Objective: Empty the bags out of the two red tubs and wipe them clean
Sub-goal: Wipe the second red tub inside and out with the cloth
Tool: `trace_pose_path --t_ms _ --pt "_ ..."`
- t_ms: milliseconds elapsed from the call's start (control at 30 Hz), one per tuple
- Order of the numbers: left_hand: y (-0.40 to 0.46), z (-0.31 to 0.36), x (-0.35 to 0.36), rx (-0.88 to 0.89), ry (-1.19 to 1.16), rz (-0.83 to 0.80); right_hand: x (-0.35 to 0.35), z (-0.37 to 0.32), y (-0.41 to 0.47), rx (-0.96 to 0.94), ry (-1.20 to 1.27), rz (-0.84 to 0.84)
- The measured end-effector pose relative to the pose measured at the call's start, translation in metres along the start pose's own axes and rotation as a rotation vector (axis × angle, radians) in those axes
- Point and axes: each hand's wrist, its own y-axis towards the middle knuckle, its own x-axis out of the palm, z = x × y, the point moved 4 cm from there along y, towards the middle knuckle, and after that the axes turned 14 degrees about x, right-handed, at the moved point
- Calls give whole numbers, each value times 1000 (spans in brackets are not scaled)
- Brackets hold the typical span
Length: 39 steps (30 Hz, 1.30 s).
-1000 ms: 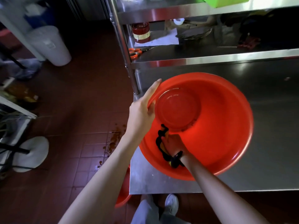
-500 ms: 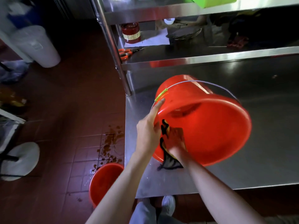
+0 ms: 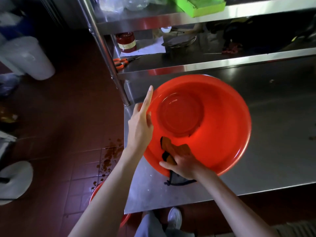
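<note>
Red tub (image 3: 213, 120) tilted on steel table (image 3: 273, 151), mouth toward camera. Left hand (image 3: 140, 124) flat against its left rim, fingers straight. Right hand (image 3: 183, 165) at near rim, pinching dark cloth (image 3: 172, 147) against inner wall.

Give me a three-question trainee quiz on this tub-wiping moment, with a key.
1. True or false: the red tub on the steel table holds bags.
2. Which hand presses the cloth against the tub's inner wall?
A. left hand
B. right hand
3. Fill in: the orange-handled scissors lie on the lower ____.

Key: 1 false; 2 B; 3 shelf.
</note>
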Motion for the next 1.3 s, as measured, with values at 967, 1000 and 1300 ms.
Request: trace_pose_path --t_ms 967,1000,1300 --pt "-35 -29 -14 -318 -140 130 10 -48 16 113 198 -13" --pt "-37 -29 -14 -330 -148 130 10 -48 25 123 137 -3" --pt "-72 -25 -20 -362 -197 243 80 15 159 316 83 74"
